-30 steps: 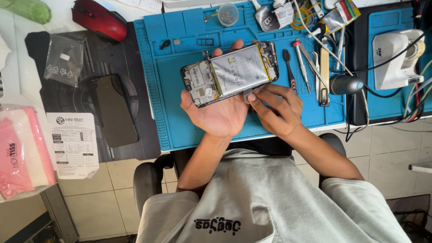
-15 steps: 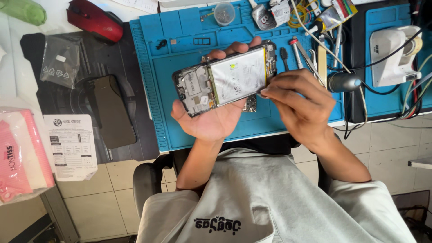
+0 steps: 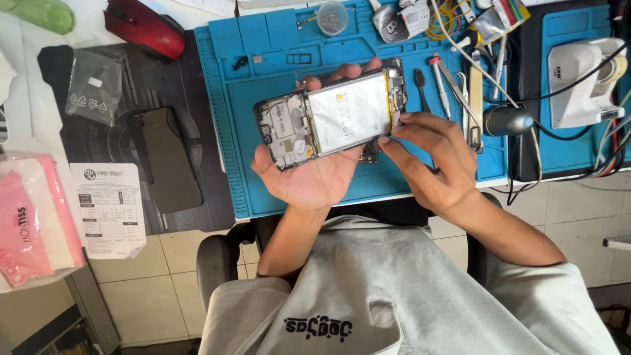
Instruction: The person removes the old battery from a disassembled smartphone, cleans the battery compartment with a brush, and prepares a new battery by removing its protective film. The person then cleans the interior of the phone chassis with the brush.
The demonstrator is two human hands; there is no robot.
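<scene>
Head view: left hand (image 3: 309, 174) cups an opened black smartphone with silver battery (image 3: 332, 121) over the blue silicone mat (image 3: 263, 79); right hand (image 3: 430, 158) pinches its right end. Near the counter's far edge, a small clear round tub (image 3: 332, 18) holds tiny parts.

A bright blue work mat (image 3: 263, 190) holds an opened phone (image 3: 332, 118) with a silver-white battery and grey circuitry. Nearby sit a red computer mouse (image 3: 146, 27), a pink packet (image 3: 26, 223) and a black mat (image 3: 131, 85). The person wears a light grey shirt (image 3: 407, 289) with black lettering.
</scene>
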